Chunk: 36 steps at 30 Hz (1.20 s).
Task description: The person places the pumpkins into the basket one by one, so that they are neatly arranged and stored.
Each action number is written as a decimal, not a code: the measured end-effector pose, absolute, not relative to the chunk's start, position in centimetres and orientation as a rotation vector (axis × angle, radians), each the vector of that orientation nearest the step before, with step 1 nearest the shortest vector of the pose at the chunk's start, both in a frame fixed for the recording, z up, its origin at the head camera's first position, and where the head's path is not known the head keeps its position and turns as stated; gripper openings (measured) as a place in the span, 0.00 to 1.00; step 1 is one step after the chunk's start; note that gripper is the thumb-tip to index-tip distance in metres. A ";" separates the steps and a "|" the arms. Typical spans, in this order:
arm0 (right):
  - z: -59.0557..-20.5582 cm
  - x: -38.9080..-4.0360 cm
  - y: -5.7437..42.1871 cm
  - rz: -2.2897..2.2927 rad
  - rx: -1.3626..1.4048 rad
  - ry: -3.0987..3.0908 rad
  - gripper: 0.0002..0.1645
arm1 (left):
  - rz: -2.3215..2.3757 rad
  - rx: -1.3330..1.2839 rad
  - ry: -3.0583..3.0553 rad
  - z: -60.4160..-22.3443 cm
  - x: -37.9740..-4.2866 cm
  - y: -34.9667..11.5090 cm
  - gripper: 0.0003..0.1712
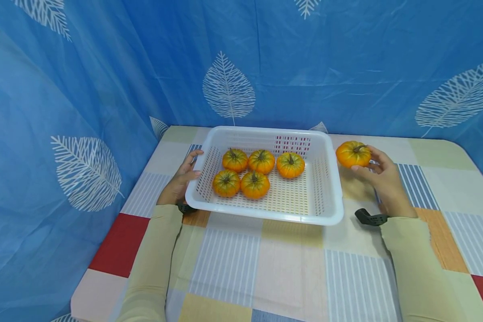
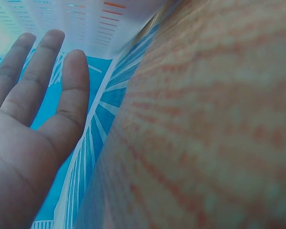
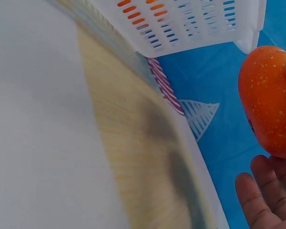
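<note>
A white plastic basket (image 1: 261, 217) with slotted walls sits on the table, holding several small orange pumpkins, one of them a pumpkin (image 1: 291, 165) set apart on the right. At the basket's left wall is my left hand (image 1: 184, 175), its fingers extended; in the left wrist view those fingers (image 2: 75, 76) look straight beside the slotted wall. My right hand (image 1: 386, 179) grips another pumpkin (image 1: 353, 154) by its side, just right of the basket and above the cloth. The right wrist view shows that pumpkin (image 3: 269, 102) with thumb and fingertips against it.
A patchwork tablecloth (image 1: 229, 259) covers the table. Blue curtains (image 1: 290, 80) printed with white leaves hang behind it and along the left side. Black wrist straps (image 1: 371, 218) are on both wrists.
</note>
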State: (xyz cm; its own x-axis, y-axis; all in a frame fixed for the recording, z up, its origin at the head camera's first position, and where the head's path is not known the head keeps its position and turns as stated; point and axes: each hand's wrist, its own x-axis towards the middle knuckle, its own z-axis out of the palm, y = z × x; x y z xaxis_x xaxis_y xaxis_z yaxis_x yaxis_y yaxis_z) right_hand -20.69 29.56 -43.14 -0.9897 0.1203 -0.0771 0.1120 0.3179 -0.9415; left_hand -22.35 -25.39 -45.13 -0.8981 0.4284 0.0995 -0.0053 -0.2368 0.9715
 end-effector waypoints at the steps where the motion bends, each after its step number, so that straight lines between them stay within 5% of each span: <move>1: -43.0 -20.6 29.6 1.800 -0.214 -2.546 0.52 | 2.213 0.505 1.738 -45.1 -22.3 -25.4 0.32; 36: -38.1 -19.0 28.0 1.764 0.298 -2.482 0.46 | 2.221 0.504 1.739 -45.1 -22.4 -25.3 0.33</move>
